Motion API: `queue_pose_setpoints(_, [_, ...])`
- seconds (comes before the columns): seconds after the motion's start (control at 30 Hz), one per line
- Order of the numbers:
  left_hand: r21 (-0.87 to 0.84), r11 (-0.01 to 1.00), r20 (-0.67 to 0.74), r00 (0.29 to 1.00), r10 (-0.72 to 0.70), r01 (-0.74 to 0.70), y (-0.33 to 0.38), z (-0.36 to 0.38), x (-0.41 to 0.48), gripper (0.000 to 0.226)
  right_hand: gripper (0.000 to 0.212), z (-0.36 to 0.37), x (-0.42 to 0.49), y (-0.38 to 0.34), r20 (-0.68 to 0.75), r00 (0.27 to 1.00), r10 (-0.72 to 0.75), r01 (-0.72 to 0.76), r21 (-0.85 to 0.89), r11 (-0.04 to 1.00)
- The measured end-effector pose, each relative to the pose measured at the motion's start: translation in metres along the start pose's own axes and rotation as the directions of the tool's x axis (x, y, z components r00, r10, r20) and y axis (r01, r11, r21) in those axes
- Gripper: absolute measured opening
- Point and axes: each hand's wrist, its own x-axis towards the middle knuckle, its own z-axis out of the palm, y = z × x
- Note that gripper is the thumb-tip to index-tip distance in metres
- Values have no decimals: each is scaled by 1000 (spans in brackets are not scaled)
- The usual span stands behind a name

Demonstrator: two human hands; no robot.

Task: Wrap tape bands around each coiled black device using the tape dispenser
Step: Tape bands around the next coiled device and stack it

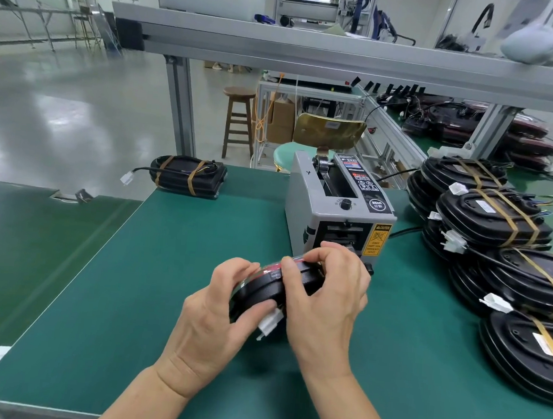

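Note:
Both hands hold one black device (263,290) on its edge above the green mat, just in front of the grey tape dispenser (338,211). My left hand (215,314) grips its left side, thumb near the white connector (270,324). My right hand (322,300) curls over its top and right side. A red strip shows along the device's upper rim. Whether tape is on it is hidden by my fingers.
A pile of taped black devices (499,249) fills the right side of the mat. One taped device (187,176) lies at the far left edge. Green mat (127,296) spreads to the left. An aluminium frame beam (315,50) crosses overhead; a stool (237,122) stands beyond.

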Motion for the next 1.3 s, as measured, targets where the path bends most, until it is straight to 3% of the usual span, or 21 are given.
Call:
queue_pose_setpoints(0.23, [31,999,0,1000,-31,31,-6,1,-2,68,53,1,2,-7,86,996,14,-11,-35,999])
queue_pose_setpoints(0.4, [40,999,20,999,-33,33,-8,0,-1,73,90,-8,7,-3,210,977,19,-15,-24,1000])
queue_pose_setpoints(0.5, [16,999,27,998,-52,51,-6,-4,2,68,78,-18,20,11,89,988,125,-135,112,985])
queue_pose_setpoints(0.63, [59,998,59,998,-15,11,-1,-6,7,62,25,-24,32,33,290,902,320,-401,292,868])
queue_pose_setpoints(0.7, [192,979,94,994,49,-66,9,-1,20,61,25,-20,28,36,280,907,315,-392,289,873])
queue_pose_setpoints(0.77, [374,912,220,972,88,-167,21,7,39,65,30,-14,26,37,251,914,318,-386,306,870])
queue_pose_setpoints(0.87, [554,812,440,893,-99,-183,35,21,60,61,14,-12,37,41,271,848,456,-529,493,691])
queue_pose_setpoints(0.97, [561,818,447,878,-172,-126,32,24,64,50,10,-18,61,51,204,794,573,-574,565,593])
queue_pose_setpoints(1.17, [534,839,424,890,-164,-100,29,23,61,48,22,-14,89,55,174,763,622,-616,489,618])
queue_pose_setpoints(1.3, [548,830,439,881,-179,-105,30,22,60,52,20,-9,93,52,161,753,638,-635,432,641])
